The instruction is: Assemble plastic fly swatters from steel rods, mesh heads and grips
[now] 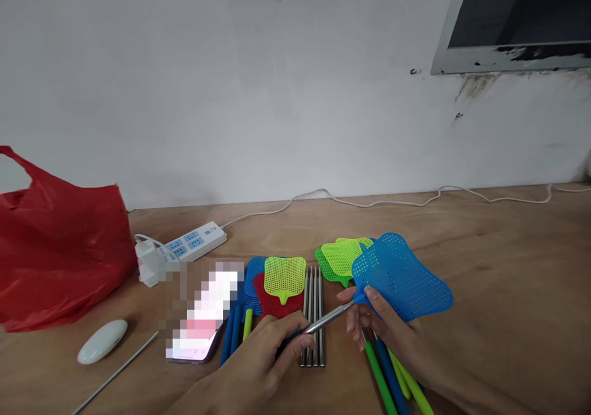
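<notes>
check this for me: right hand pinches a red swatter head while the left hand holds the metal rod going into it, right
Not quite. The head view shows the swatter head pinched by the right hand is blue, not red. The left hand does hold the metal rod going into it.

We find bare wood along the table's (517,267) right edge and in a narrow strip behind the white cable (369,203) at its far edge. Toward the left edge the red bag (55,249), power strip (194,241), phone (203,322) and white oval puck (102,340) crowd us. Mid-surface, swatter heads (285,276), steel rods (314,292) and coloured handles (392,378) block the near edge, the blue swatter (401,276) held above them.
</notes>
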A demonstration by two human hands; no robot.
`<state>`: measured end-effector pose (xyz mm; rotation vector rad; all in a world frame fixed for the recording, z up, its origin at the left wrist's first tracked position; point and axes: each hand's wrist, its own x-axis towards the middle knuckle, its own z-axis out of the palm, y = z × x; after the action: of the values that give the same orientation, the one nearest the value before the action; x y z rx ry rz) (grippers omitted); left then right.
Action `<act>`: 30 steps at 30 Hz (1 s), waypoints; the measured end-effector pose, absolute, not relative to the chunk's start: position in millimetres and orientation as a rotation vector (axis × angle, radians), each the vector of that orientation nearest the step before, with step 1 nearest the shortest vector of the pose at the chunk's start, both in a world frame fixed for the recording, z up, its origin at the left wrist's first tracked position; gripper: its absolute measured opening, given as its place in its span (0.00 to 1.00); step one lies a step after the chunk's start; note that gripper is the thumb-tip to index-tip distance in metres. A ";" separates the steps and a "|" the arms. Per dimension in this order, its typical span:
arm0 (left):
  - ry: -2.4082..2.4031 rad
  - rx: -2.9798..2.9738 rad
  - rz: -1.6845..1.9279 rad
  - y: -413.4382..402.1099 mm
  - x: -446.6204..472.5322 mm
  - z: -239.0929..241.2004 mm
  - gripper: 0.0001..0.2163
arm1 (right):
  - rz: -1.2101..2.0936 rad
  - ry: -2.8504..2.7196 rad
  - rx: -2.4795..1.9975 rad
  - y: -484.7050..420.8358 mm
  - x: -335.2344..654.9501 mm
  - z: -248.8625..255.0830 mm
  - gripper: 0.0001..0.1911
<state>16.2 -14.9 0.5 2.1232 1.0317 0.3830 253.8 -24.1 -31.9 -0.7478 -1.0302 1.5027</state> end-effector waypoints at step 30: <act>1.068 2.266 0.475 -0.4 17.7 14.1 0.11 | 1.496 -0.671 -0.870 -16.7 260.0 -13.3 0.19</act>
<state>17.7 -0.4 14.1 2.2655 1.0683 0.4755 260.0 -16.7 -13.3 -0.8705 -0.6714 1.4962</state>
